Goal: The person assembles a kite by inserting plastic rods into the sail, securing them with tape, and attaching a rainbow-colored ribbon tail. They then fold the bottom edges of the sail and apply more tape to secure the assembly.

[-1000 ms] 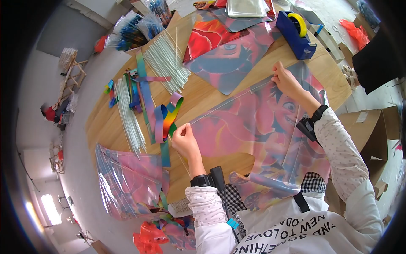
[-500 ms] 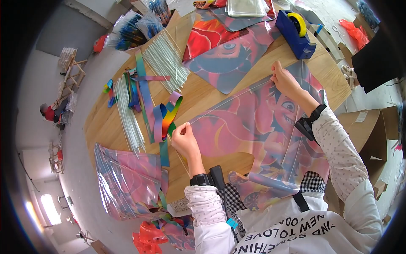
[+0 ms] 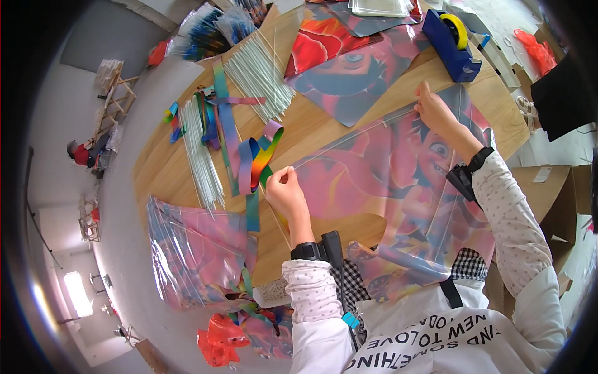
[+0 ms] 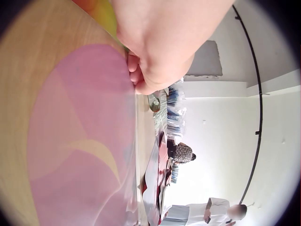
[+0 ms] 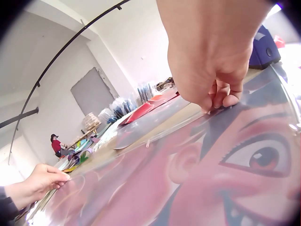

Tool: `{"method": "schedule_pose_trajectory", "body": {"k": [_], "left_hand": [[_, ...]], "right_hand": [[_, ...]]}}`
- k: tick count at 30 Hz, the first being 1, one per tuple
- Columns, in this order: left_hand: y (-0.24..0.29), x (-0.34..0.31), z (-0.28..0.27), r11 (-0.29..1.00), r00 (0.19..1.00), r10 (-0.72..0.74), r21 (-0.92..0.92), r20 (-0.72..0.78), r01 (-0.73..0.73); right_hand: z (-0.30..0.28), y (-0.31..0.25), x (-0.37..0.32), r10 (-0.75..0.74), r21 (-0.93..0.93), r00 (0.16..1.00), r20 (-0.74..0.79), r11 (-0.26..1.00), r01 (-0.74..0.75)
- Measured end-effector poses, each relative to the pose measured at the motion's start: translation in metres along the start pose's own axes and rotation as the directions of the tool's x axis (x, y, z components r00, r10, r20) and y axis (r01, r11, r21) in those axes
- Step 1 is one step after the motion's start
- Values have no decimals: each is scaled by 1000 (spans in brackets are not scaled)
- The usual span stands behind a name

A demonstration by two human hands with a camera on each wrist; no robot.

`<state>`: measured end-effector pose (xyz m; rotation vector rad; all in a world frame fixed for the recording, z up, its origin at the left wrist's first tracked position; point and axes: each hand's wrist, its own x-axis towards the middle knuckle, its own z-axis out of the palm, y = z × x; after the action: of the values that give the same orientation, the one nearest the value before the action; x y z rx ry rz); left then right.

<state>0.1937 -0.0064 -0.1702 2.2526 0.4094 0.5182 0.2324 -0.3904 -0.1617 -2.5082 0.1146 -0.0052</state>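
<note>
The printed sheet [image 3: 358, 177] is lying on the tabletop [image 3: 156, 174] in front of the person, its near part overhanging the edge toward the lap; the left hand [image 3: 288, 193] is closing thumb and fingertips in a narrow pinch at one end of the sheet's far edge, while the right hand [image 3: 436, 113] is pinching farther along that edge, its fingers curling downward; this wide spacing is apparently holding the edge straight and limiting wrinkles; a thin pale rod [image 3: 339, 143] is running along the edge between the hands, presumably being aligned with it; whether either pinch is also including the rod, one cannot tell; the rod bundle [image 3: 202, 159] and the rainbow ribbon [image 3: 249, 165] are lying beyond the left hand, probably for easy reach; the tape dispenser [image 3: 451, 50] is standing beyond the right hand, likely positioned there to leave the working area unobstructed.
</note>
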Motion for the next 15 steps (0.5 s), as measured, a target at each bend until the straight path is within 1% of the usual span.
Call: {"method": "schedule_pose_trajectory", "body": {"k": [3, 6, 10, 12, 15], "left_hand": [[1, 0, 0, 1000, 1000, -18, 0, 5, 18], [0, 0, 0, 1000, 1000, -15, -8, 3, 15], [3, -3, 0, 998, 1000, -28, -50, 14, 28], [-1, -1, 2, 997, 999, -40, -65, -5, 40], [-4, 0, 0, 995, 998, -64, -79, -1, 64]], "right_hand": [[-1, 0, 0, -14, -3, 1000, 1, 1000, 14], [-1, 0, 1, 13, 0, 1000, 9, 1000, -13], [0, 2, 1, 5, 27, 1000, 6, 1000, -5], [1, 3, 2, 1, 44, 1000, 3, 999, -1], [1, 3, 4, 42, 36, 999, 21, 998, -43]]}}
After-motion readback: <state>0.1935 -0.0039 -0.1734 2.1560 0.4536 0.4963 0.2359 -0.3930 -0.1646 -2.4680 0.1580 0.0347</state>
